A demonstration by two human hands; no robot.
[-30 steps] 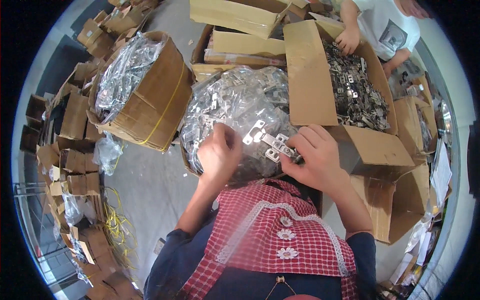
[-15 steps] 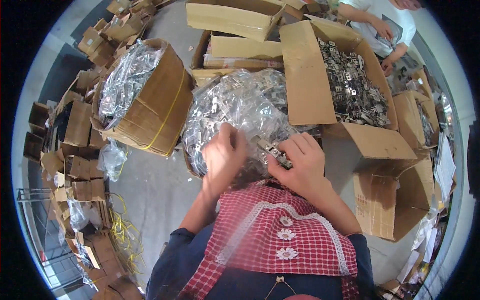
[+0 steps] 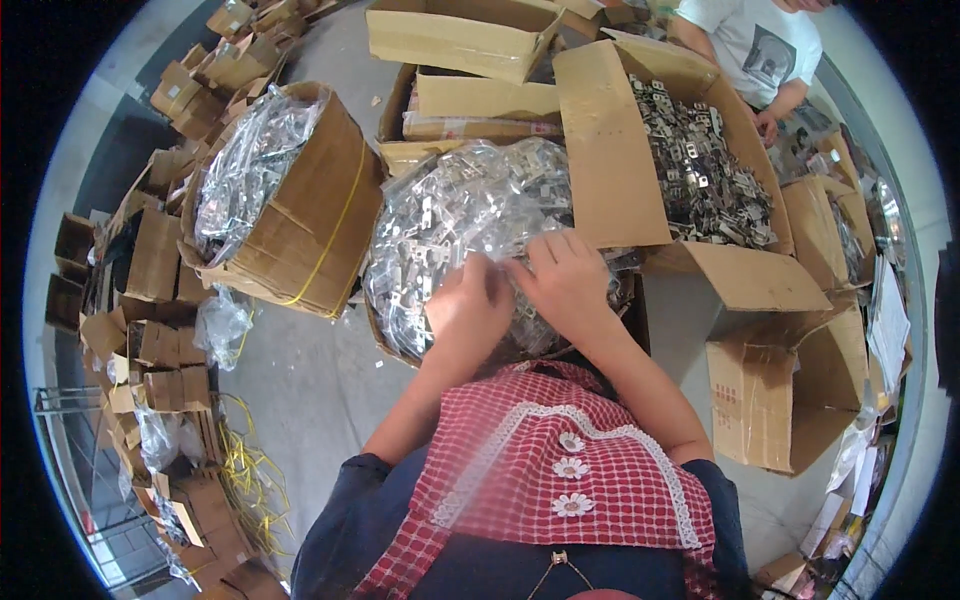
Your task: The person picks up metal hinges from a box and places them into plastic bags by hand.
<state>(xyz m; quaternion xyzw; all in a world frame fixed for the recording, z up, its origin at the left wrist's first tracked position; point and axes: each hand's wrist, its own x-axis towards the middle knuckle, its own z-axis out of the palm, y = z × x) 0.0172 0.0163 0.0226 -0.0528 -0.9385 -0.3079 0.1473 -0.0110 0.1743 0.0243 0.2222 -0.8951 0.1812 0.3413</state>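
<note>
A box heaped with clear plastic bags [image 3: 470, 190] of small silvery metal pieces stands directly before me. Over its near part my left hand [image 3: 470, 312] is closed, thumb and fingertips drawn together. My right hand [image 3: 565, 280] is close beside it, fingers bent down and thumb toward the left fingertips. Whatever the fingers of either hand grip is hidden or too small to name. Loose metal pieces [image 3: 408, 290] show through the plastic by the left hand.
At left leans a tall carton [image 3: 320, 215] stuffed with bagged parts. An open carton of loose metal pieces [image 3: 690, 150] stands at right, with an open box [image 3: 750, 400] nearer. Another person [image 3: 755, 60] is at the far right. Yellow straps [image 3: 250, 470] lie on the left floor.
My right hand has moved up and left toward my left hand, which has shifted slightly right. The metal pieces seen at my right fingers no longer show. The other person's arm has lowered.
</note>
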